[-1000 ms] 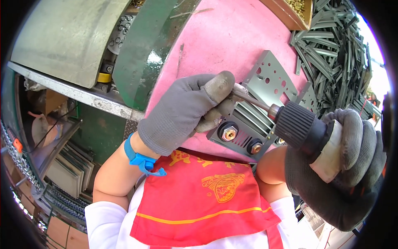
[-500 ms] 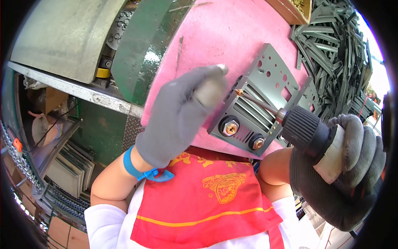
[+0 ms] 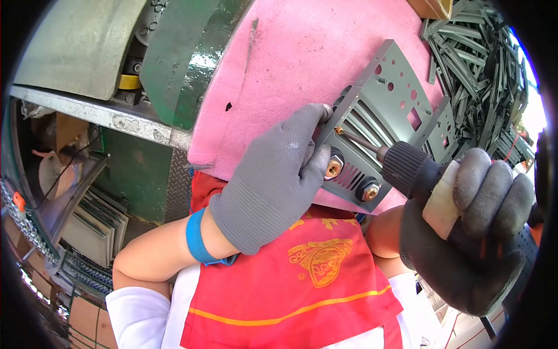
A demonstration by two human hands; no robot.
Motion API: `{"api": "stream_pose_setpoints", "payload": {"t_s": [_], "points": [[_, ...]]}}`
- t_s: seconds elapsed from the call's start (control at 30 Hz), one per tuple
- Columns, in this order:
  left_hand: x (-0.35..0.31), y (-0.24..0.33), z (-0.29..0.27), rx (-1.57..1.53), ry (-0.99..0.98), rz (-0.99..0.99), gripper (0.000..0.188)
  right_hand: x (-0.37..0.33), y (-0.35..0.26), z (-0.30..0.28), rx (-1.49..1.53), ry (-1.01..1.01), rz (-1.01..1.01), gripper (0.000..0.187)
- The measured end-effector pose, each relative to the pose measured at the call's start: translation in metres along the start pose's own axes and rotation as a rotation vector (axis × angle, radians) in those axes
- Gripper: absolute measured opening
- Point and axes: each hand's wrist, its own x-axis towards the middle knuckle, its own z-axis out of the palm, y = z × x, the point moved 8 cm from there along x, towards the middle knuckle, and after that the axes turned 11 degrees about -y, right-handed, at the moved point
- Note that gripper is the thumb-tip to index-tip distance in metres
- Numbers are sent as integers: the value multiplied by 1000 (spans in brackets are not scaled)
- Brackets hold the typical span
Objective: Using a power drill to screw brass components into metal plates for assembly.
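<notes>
A dark grey metal panel (image 3: 381, 110) with round holes, slots and a folded edge lies tilted on a pink foam mat (image 3: 302, 52). My left hand (image 3: 273, 174), in a grey glove with a blue wrist strap, grips the panel's left edge between thumb and fingers. My gloved right hand (image 3: 485, 203) is wrapped round a power screwdriver (image 3: 407, 166). Its long bit slants to the panel's left edge, where its tip meets a small brass screw (image 3: 339, 131). Along the near side sit two round fittings with brass centres; my left thumb partly covers one fitting (image 3: 333, 168).
Many grey metal strips (image 3: 471, 64) are heaped at the far right. The corner of a cardboard box (image 3: 433, 7) shows at the top. To the left lie a shiny green sheet (image 3: 180, 58) and a pale metal plate (image 3: 75, 46), above a shelf edge (image 3: 104, 119).
My left hand has come from blurred motion near the screw to gripping the panel's left edge. The bit stays at the screw. The view has shifted slightly.
</notes>
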Motion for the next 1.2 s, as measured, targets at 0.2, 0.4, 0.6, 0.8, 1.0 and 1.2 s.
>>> {"api": "stream_pose_setpoints", "payload": {"t_s": [0.2,0.4,0.6,0.8,1.0,1.2], "points": [[-5,-3,-1,-38,89,38,35,9,15,16,-113,41,253,22],[-2,-1,-1,-21,100,62,35,26,16,17,-225,-144,48,21],[0,0,4,-40,162,154,37,26,14,21,-197,-336,-75,25],[5,5,4,-18,103,70,37,7,-36,-7,37,-183,-394,19],[-1,6,-73,55,373,-89,30,-38,-56,-63,59,243,-408,20],[9,41,-74,-255,425,-127,38,-90,-60,-108,-288,424,-453,26]]}}
